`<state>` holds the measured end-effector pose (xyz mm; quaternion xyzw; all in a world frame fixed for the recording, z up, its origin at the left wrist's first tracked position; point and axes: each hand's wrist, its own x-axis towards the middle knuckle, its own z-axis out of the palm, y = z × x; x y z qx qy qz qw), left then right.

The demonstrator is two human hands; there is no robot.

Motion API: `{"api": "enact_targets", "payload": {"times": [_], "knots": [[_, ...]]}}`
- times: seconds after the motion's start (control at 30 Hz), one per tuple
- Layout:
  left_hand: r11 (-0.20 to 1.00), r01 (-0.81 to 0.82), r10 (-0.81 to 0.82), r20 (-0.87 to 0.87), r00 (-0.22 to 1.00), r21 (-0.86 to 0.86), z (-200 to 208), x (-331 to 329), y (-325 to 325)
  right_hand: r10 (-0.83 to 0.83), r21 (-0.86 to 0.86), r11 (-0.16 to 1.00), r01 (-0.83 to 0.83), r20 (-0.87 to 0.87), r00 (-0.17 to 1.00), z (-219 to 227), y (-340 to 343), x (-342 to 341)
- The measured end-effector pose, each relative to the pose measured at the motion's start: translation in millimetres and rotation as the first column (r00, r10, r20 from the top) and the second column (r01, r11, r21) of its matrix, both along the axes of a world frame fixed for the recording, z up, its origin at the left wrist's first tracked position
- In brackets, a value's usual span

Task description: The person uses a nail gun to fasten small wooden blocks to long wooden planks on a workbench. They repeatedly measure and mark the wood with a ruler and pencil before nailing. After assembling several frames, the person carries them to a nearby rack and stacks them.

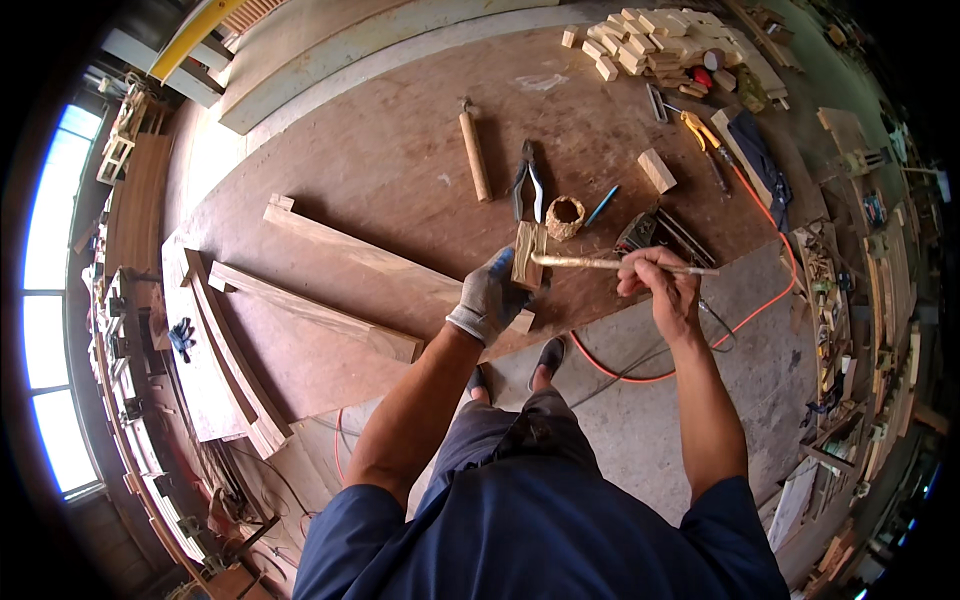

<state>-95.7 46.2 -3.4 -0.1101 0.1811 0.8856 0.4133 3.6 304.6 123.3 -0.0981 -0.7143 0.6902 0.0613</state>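
Observation:
My left hand (484, 302), in a pale work glove, grips a small wooden block (528, 250) above the near edge of the table. Bare, my right hand (662, 282) is closed round the handle of a thin brush (590, 262). The brush's tip meets the block's right side; its bristles are too small to make out. Just beyond the block sits a round, crusted pot (565, 217) with a dark open mouth. Pliers (527, 180) lie behind the block, and a blue pencil-like stick (603, 205) rests right of the pot.
Notched timbers (360, 245) lie across the table's left side. A hammer (474, 150) lies further back. To the right are a dark power tool (640, 232), a loose block (657, 171) and a yellow air gun (692, 122) with an orange hose (765, 205). Many blocks (640, 45) are heaped far right.

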Motion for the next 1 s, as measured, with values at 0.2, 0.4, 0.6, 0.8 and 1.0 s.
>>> {"api": "enact_targets", "payload": {"times": [0.2, 0.4, 0.6, 0.8, 1.0], "knots": [[0.995, -0.042, 0.044, 0.011, 0.999, -0.088, 2.7, -1.9, 3.2, 0.068, 0.058, 0.996, -0.067, -0.015, 0.998, 19.1, -12.4, 15.3], [0.997, -0.003, 0.001, -0.025, 1.0, -0.073, 16.2, 0.0, 5.5, -0.104, 0.039, 0.993, 0.108, -0.09, 0.99, 13.9, -11.6, -10.9], [1.0, 0.0, -0.001, -0.018, 1.0, -0.024, 7.4, -1.3, 0.1, 0.077, 0.092, 0.993, -0.073, -0.039, 0.996, 12.7, -11.2, -3.2], [0.998, -0.056, 0.057, 0.023, 0.998, -0.028, 5.9, -2.5, 1.2, 0.013, 0.049, 0.999, -0.009, -0.078, 0.997, 24.0, -9.4, 3.0], [1.0, -0.019, 0.019, -0.05, 0.999, 0.001, 8.1, -1.5, 1.2, 0.02, 0.115, 0.993, -0.016, -0.035, 0.999, 20.8, -4.0, -2.6]]}}
